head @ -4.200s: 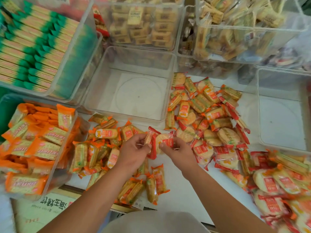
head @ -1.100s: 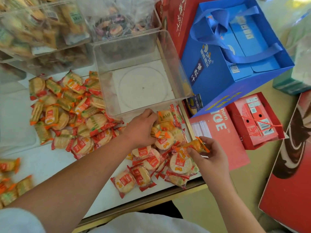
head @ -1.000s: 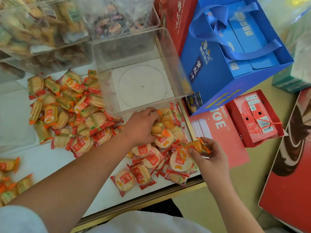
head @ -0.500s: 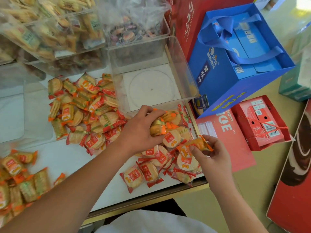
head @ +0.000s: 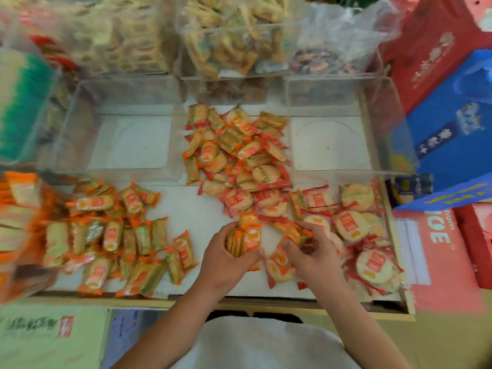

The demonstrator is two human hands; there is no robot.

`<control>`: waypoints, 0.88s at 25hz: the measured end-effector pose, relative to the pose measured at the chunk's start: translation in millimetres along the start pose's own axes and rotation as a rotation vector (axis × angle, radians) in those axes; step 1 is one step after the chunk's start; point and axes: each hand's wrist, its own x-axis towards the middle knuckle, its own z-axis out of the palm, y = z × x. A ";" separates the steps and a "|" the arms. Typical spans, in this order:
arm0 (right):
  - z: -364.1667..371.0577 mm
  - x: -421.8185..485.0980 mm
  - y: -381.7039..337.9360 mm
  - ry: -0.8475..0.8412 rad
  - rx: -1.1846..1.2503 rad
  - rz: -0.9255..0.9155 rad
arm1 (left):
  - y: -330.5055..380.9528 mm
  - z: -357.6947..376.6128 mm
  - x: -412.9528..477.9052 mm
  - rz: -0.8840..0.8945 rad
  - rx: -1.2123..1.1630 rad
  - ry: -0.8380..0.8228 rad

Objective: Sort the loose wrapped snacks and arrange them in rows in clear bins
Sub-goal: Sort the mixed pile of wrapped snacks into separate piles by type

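Note:
My left hand (head: pixel 226 258) grips a small stack of orange-wrapped snacks (head: pixel 245 237) near the table's front middle. Beside it, my right hand (head: pixel 310 255) pinches one orange-wrapped snack (head: pixel 294 234). A mixed heap of red- and orange-wrapped crackers (head: pixel 237 153) lies behind my hands. Round red-wrapped crackers (head: pixel 354 225) are spread at the right. Orange-wrapped snacks (head: pixel 119 235) lie loose at the left. Two bare clear bins stand at the back: one at the left (head: pixel 80 123), one at the right (head: pixel 386 123).
A clear bin of orange snacks (head: pixel 18 222) sits at the far left, blurred. Filled clear bins (head: pixel 226 43) line the back. A blue gift bag (head: pixel 458 134) and red boxes (head: pixel 431 49) stand at the right, beyond the table's edge (head: pixel 266 302).
The view has swung left, so both bare bins show now. My left hand has lifted several orange snacks from the right pile toward the middle. My right hand still holds its snack.

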 end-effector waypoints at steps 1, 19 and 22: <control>24.2 1.1 -4.3 -0.047 -0.001 0.011 | -3.5 -16.2 -2.2 -0.012 -0.039 0.008; 323.1 49.6 -41.3 -0.387 -0.035 0.270 | -60.9 -276.6 78.2 0.405 0.992 0.353; 305.7 48.0 -40.2 -0.427 -0.028 0.231 | -69.5 -248.6 71.1 0.530 0.897 0.233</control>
